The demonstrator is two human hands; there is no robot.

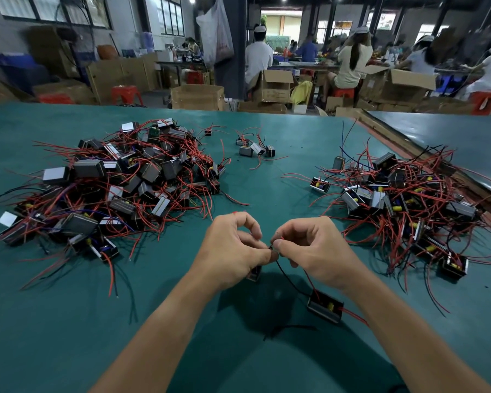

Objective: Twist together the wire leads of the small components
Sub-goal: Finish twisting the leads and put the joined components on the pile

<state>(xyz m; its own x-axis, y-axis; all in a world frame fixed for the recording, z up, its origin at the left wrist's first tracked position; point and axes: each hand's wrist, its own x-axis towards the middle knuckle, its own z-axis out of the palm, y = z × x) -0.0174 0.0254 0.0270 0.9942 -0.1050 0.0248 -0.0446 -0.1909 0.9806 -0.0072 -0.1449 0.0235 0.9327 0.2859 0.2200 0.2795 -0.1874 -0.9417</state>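
My left hand (233,249) and my right hand (313,248) meet above the green table, fingertips almost touching. Both pinch thin wire leads (272,248) at the point between them. A small black component (254,273) hangs partly hidden under my left hand. A second black component (325,306) with a yellow part lies on the table below my right hand; a black lead and a red lead run from it up to my fingers.
A large heap of components with red leads (116,182) lies at the left, another heap (403,199) at the right, a few loose ones (254,148) at the back middle. A second table (465,148) adjoins at the right. Cardboard boxes and seated people are beyond.
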